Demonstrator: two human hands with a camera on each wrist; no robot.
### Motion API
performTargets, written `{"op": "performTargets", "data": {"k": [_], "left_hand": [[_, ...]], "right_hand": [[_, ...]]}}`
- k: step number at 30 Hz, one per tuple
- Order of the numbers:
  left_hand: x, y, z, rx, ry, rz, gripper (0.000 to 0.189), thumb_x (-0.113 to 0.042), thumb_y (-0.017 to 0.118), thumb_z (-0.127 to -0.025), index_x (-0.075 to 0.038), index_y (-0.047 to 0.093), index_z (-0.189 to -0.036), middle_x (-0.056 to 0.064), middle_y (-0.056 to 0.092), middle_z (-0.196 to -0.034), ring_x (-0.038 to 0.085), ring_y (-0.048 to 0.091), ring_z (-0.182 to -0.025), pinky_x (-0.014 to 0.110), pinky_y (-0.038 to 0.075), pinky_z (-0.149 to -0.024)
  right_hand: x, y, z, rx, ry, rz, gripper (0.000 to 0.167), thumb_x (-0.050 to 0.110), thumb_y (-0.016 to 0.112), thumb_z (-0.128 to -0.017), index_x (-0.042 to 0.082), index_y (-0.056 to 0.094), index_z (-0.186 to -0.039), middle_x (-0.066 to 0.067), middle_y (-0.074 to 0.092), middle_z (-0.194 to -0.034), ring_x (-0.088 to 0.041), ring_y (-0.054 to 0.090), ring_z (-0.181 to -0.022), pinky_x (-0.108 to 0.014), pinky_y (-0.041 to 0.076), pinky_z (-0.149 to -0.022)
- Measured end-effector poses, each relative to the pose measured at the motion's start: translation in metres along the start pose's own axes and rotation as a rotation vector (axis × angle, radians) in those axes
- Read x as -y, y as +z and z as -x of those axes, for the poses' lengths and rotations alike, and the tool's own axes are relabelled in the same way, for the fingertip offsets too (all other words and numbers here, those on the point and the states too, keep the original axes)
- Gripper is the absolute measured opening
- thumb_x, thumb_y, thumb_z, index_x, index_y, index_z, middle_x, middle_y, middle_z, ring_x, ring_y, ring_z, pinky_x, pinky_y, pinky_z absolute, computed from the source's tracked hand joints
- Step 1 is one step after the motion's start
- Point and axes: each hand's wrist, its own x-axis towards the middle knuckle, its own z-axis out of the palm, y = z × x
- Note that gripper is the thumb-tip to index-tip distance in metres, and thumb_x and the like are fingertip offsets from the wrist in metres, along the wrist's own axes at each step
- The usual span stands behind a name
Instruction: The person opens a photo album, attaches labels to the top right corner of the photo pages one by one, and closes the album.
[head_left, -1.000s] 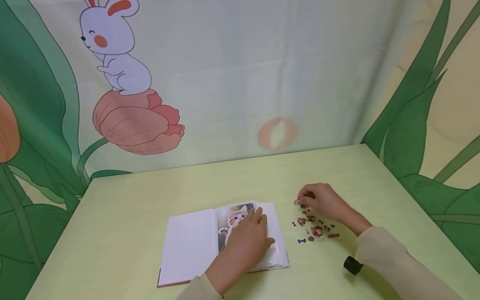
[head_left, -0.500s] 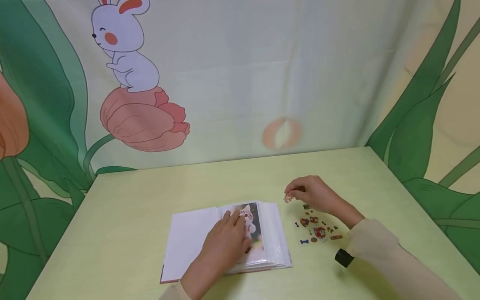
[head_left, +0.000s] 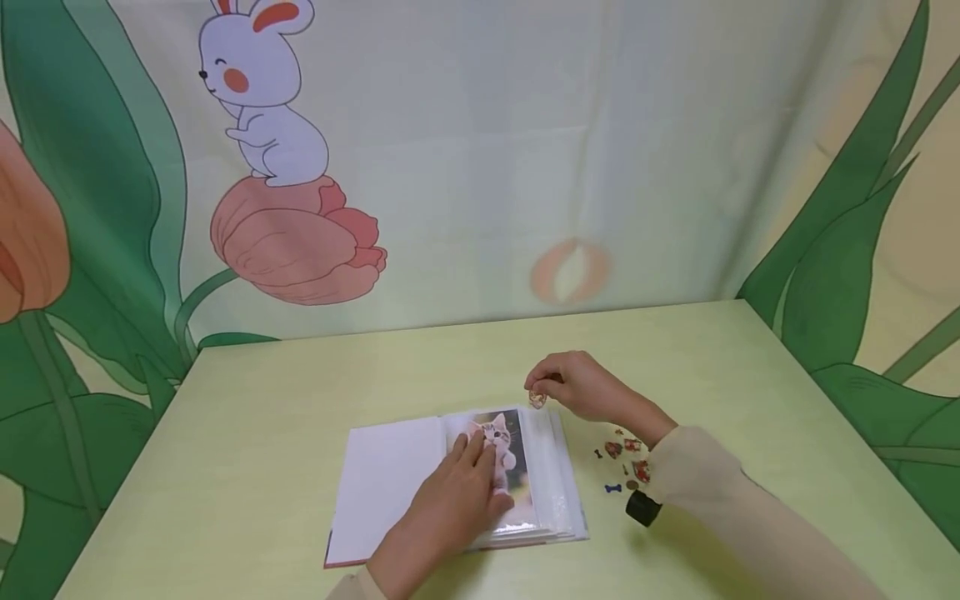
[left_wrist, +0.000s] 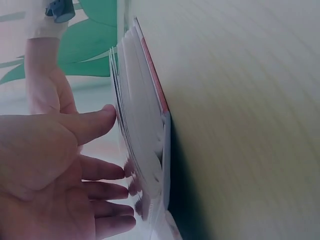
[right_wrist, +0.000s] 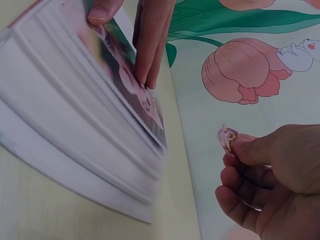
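Note:
An open photo album (head_left: 390,492) lies on the table, its left page white. On its right side shows a picture of a kitten (head_left: 504,446). My left hand (head_left: 453,500) rests on that picture with its fingers straight and covers part of it; the left wrist view has the fingertips touching the page edge-on. Above the album's upper right corner, my right hand (head_left: 581,387) pinches a small colourful sticker (right_wrist: 227,140) between thumb and forefinger, apart from the page. More small stickers (head_left: 613,450) lie right of the album, some hidden behind the right sleeve.
The pale green table (head_left: 247,433) stretches to both sides of the album. Behind it hangs a printed cloth (head_left: 465,167) with a rabbit and tulips. A small black device (head_left: 643,507) sits at the right wrist, over the table.
My right hand has lifted the sticker from the loose ones and carried it left, over the album's edge. My left hand has slid left on the kitten picture, uncovering its right part.

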Motion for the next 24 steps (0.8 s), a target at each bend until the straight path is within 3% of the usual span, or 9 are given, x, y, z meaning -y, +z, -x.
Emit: {"op": "performTargets", "data": {"k": [7,15,24], "left_hand": [[0.0,0.005,0.002,0.027,-0.026,0.023,0.069,-0.035,0.072,-0.096,0.009,0.051,-0.145,0.028,0.041,-0.157,0.049,0.036,-0.145,0.054,0.039,-0.114],[-0.001,0.007,0.0,0.04,-0.03,0.017,0.07,-0.037,0.071,-0.097,0.009,0.05,-0.146,0.028,0.039,-0.158,0.049,0.034,-0.146,0.053,0.038,-0.115],[-0.001,0.005,-0.004,0.046,-0.03,-0.028,0.07,-0.037,0.072,-0.097,0.008,0.051,-0.146,0.027,0.041,-0.158,0.048,0.035,-0.146,0.051,0.038,-0.116]], "right_hand": [[0.001,0.019,-0.01,0.031,0.013,0.005,0.014,0.004,0.063,-0.102,0.001,0.077,-0.105,0.0,0.072,-0.095,-0.012,0.064,-0.085,-0.028,0.054,-0.075],[-0.004,0.034,-0.022,0.082,0.0,0.007,0.017,0.0,0.059,-0.103,0.002,0.075,-0.101,0.002,0.07,-0.088,-0.018,0.067,-0.082,-0.027,0.053,-0.074],[-0.006,0.041,-0.031,0.098,0.015,0.087,0.019,0.001,0.06,-0.102,0.007,0.077,-0.098,0.002,0.071,-0.09,-0.011,0.06,-0.084,-0.029,0.052,-0.079]]}}
